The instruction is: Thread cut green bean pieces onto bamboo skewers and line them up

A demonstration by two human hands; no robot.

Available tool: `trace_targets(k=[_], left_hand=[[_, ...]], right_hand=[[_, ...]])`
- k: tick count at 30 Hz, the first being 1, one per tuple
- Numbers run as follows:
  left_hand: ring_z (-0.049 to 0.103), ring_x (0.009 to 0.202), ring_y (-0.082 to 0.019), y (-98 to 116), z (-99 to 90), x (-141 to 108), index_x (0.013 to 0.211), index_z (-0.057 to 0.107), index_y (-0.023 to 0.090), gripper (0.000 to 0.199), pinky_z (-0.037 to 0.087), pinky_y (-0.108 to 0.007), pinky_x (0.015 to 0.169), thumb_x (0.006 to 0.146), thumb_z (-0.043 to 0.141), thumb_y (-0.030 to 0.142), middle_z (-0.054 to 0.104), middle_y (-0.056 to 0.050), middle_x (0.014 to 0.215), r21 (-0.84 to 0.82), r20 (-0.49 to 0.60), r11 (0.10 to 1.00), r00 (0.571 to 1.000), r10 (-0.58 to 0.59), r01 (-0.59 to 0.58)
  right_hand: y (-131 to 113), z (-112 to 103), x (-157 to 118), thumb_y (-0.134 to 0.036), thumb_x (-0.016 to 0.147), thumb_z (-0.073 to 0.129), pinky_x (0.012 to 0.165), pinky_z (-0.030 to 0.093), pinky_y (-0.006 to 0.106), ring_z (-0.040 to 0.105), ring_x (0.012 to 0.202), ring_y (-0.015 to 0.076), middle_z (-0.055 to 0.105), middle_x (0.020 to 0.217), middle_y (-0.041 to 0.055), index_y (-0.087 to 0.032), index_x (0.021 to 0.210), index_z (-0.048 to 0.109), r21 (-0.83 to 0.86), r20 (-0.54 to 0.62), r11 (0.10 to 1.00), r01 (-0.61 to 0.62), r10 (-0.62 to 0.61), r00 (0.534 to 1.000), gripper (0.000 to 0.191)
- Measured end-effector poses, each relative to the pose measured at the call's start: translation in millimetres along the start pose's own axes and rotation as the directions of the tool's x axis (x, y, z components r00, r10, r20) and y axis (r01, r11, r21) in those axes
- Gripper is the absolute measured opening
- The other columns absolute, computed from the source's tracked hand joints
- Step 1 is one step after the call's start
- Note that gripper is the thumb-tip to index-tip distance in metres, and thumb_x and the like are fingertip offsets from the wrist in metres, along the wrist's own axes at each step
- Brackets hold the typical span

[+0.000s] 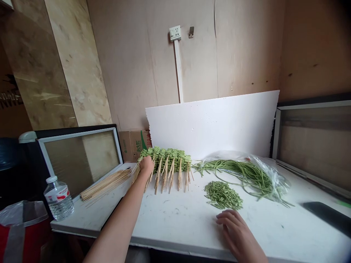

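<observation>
We see a white table [175,226], beige back wall [246,54] w/ socket [175,33] & trunking [178,73] running down, marble-look cladding [78,62] on L, brownish wall [315,54] on R. White board [214,126] stands btwn two framed panels [315,131]. Light's dimmer far L & upper R.

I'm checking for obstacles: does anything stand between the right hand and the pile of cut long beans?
Nothing visible does: the right hand is at the near side of the cut long beans.
</observation>
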State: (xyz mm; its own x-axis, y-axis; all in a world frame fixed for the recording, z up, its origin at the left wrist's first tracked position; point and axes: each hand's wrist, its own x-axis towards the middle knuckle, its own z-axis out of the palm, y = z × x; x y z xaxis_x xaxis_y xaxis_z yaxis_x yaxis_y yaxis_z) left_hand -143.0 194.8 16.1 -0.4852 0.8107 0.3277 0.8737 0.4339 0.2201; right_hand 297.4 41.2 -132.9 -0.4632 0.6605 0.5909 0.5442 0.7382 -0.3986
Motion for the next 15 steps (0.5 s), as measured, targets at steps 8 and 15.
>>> trace_targets(k=[8, 15], left_hand=[[0.071, 0.103, -0.037, -1.3, 3.6, -2.4, 0.101, 0.071, 0.013, 0.020, 0.051, -0.038, 0.085, 0.091, 0.061, 0.028, 0.074, -0.020, 0.106, -0.008, 0.002, 1.000, 1.000, 0.004, -0.004], [0.072, 0.099, -0.036, -7.6, 9.2, -2.2, 0.097, 0.073, 0.014, 0.017, 0.052, -0.039, 0.082, 0.089, 0.062, 0.024, 0.075, -0.020, 0.103, -0.009, -0.009, 1.000, 1.000, 0.022, -0.022]], right_hand=[[-0.5, 0.8, -1.9, -0.022, 0.100, 0.050, 0.097, 0.054, 0.048, 0.059, 0.117, 0.0303, 0.068, 0.118, 0.0113, -0.025, 0.108, 0.069, -0.003, 0.007, 1.000, -0.003, 0.003, 1.000, 0.021], [-3.6, -2.0, 0.3, -0.024, 0.100, 0.050, 0.095, 0.056, 0.047, 0.062, 0.114, 0.0302, 0.070, 0.115, 0.0121, -0.025, 0.106, 0.070, -0.006, -0.015, 1.000, 0.009, -0.009, 1.000, 0.022]])
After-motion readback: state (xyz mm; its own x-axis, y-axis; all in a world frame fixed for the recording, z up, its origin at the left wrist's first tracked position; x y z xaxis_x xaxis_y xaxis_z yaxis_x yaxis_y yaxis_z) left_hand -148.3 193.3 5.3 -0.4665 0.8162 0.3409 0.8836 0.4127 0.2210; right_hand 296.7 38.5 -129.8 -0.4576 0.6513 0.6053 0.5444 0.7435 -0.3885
